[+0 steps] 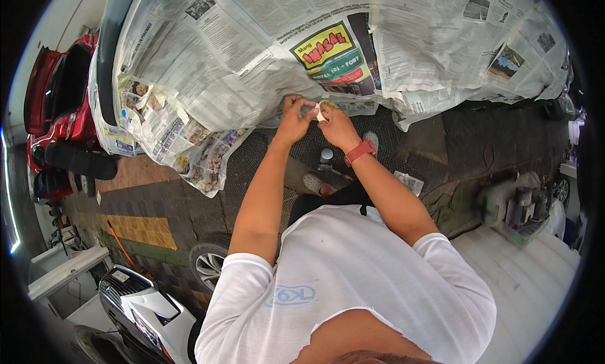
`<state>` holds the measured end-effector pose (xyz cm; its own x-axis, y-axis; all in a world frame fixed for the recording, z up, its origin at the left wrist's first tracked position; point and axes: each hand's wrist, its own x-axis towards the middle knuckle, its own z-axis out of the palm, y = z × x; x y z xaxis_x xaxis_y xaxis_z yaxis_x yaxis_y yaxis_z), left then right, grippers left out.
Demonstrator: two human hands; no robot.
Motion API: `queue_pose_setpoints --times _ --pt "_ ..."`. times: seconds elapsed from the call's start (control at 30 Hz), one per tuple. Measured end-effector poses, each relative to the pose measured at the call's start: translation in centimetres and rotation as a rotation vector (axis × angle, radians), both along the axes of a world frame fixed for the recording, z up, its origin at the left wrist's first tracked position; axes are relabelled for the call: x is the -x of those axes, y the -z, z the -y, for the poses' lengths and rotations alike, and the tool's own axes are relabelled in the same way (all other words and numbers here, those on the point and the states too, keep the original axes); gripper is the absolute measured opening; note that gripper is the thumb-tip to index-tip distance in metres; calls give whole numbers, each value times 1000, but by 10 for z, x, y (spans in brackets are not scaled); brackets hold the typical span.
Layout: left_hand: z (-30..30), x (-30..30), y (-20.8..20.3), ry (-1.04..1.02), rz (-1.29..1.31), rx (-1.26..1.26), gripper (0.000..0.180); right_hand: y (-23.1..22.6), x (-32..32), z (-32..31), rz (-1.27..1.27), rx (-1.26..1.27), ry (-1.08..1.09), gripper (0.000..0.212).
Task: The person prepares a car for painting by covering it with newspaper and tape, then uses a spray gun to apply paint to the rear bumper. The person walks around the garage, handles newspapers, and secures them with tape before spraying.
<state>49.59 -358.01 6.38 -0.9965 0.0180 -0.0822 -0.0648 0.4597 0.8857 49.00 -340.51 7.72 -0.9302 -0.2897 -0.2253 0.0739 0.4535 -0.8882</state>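
- Hands, two: both raised in front of the body, close together at the lower edge of the paper covering.
- Left hand (295, 119), one: fingers bent, thumb and forefinger nearly together beside the tape; whether they grip it cannot be told.
- Right hand (339, 128), one: fingers curled closed around the tape, with one red watch (360, 152) on its wrist.
- Tape roll (322, 111), one: small and pale, between the two hands, held in the right.
- Newspaper sheets (252, 80), several: overlapping across a large, bulky form; exact number unclear.
- Shoes, two: grey, perforated, on the dark floor; one left shoe (312, 182), one right shoe (371, 141).
- White-topped container (326, 155), one: on the floor between the shoes.
- Red car (72, 99), one: far left, rear hatch raised.
- Spoked wheel (210, 264), one: left of the person, partly hidden.
- Orange pole (123, 245), one: slanting, lower left.
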Motion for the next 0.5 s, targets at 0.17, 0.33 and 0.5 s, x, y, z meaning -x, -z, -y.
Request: queue_pose_setpoints --times 0.17,0.33,0.5 --pt "-4 3 18 -84 -35 33 23 -27 -18 -7 125 218 62 23" --pt "-32 8 6 -269 7 14 24 26 -24 -59 57 -151 87 22" --pt "-60 11 12 -478 60 -58 29 4 4 -54 225 44 341 27"
